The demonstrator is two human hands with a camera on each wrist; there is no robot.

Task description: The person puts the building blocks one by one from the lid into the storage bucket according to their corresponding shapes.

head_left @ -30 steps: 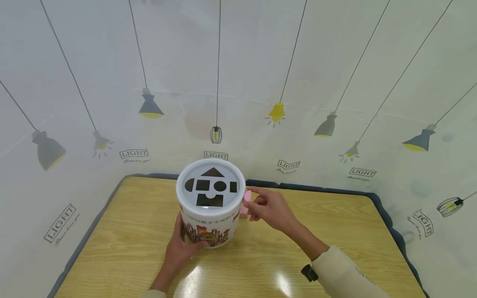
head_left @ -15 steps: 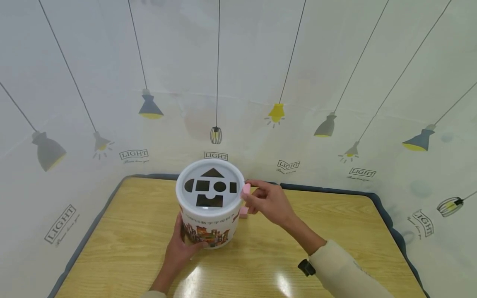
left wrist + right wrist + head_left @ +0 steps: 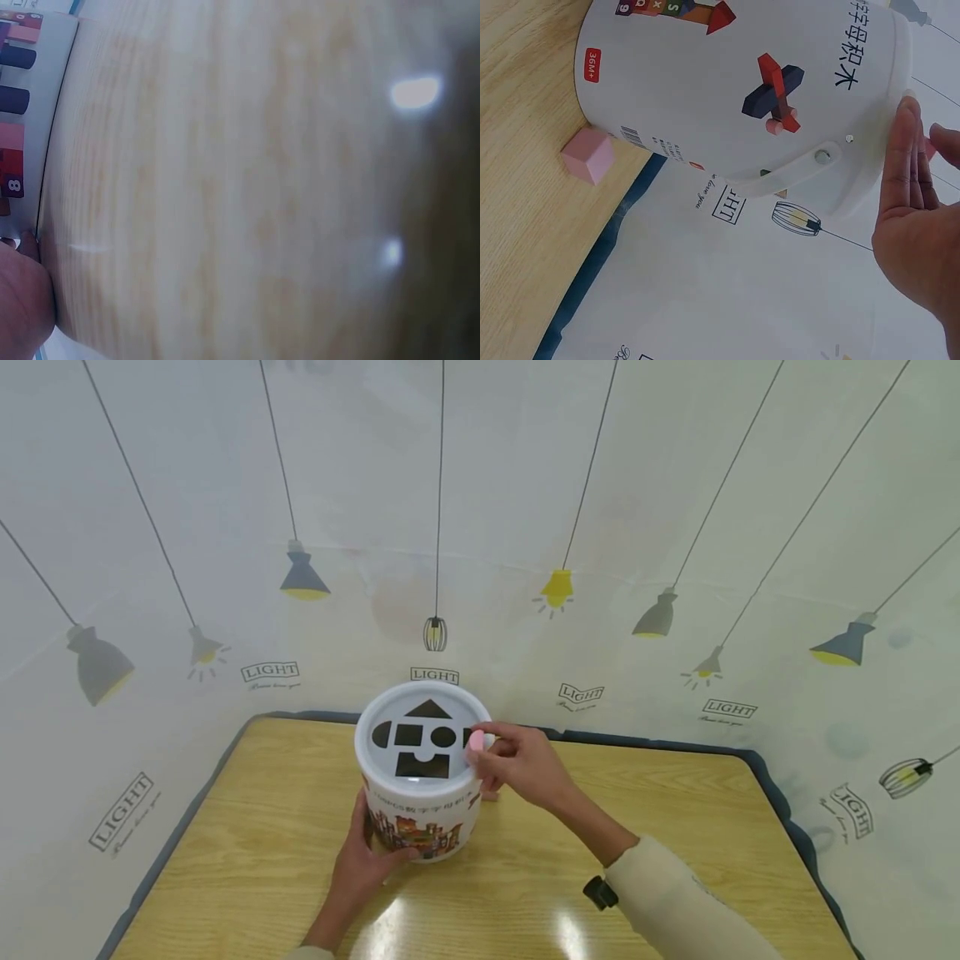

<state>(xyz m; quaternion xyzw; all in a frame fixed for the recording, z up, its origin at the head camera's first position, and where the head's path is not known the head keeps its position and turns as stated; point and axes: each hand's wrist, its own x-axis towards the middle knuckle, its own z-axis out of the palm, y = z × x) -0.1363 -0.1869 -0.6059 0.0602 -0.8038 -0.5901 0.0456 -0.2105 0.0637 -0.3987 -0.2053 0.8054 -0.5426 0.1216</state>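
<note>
A white toy-block bucket (image 3: 423,827) with printed pictures stands upright on the wooden table. Its pale lid (image 3: 386,758) has several shaped holes, among them a triangle, a square and a circle. My left hand (image 3: 358,860) holds the bucket low on its left side, thumb across the front. Above the right part of the lid, my right hand (image 3: 528,764) pinches a small pink block (image 3: 477,741) with a rounded edge between thumb and index finger, overlapping the rightmost rectangular hole. A second pink block (image 3: 589,155) lies on the table beside the bucket, mostly hidden by the hand in the head view.
The wooden table (image 3: 645,827) reaches out around the bucket on both sides. Behind it rises a pale backdrop (image 3: 510,635) printed with hanging lamps. A white bucket handle (image 3: 787,176) runs along the bucket's side in the right wrist view.
My right hand has lifted the pink block from beside the bucket and carried it left, over the lid's right edge. The left hand and the bucket have stayed in place.
</note>
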